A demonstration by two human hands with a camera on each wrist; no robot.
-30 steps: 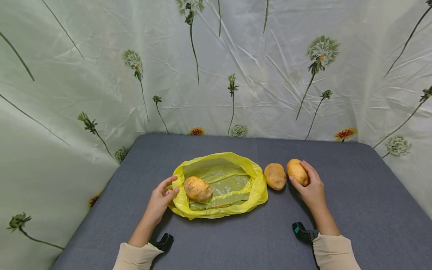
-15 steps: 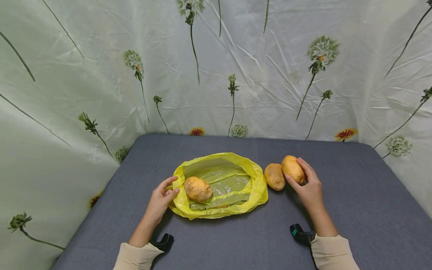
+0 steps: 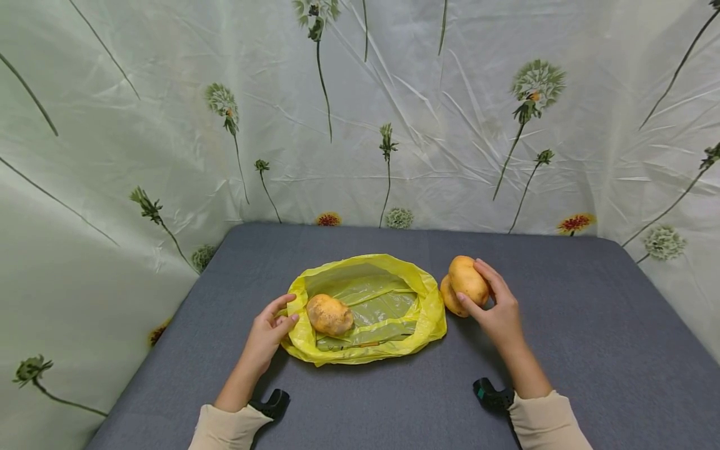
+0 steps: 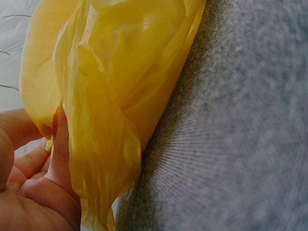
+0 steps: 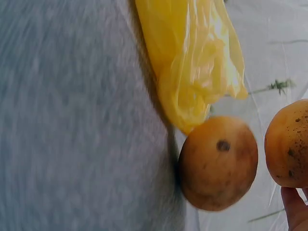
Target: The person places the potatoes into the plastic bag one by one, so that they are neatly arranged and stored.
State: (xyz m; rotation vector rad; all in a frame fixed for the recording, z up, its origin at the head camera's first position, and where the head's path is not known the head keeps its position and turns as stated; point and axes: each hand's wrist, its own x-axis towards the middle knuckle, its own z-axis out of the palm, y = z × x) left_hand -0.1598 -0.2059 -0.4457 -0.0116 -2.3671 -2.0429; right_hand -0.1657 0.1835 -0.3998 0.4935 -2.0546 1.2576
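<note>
Potato point(image 3: 469, 281) gripped in R hand point(image 3: 499, 312), 2nd potato point(image 5: 219, 163) nr yel. bag point(image 3: 432, 312), 3rd potato point(image 3: 329, 315) inside, L hand point(image 3: 267, 331) pinching rim point(image 3: 298, 306)

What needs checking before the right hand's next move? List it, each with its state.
1. Bag open at the top: ok.
2. Left hand on the bag's edge: ok, holding it.
3. Bagged potato to one side: ok, toward the left end.
4. Held potato clear of the resting potato: ok, the right wrist view shows a gap.
5. Held potato over the bag: not ok, right of it.
6. Right hand gripping firmly: cannot tell.
</note>
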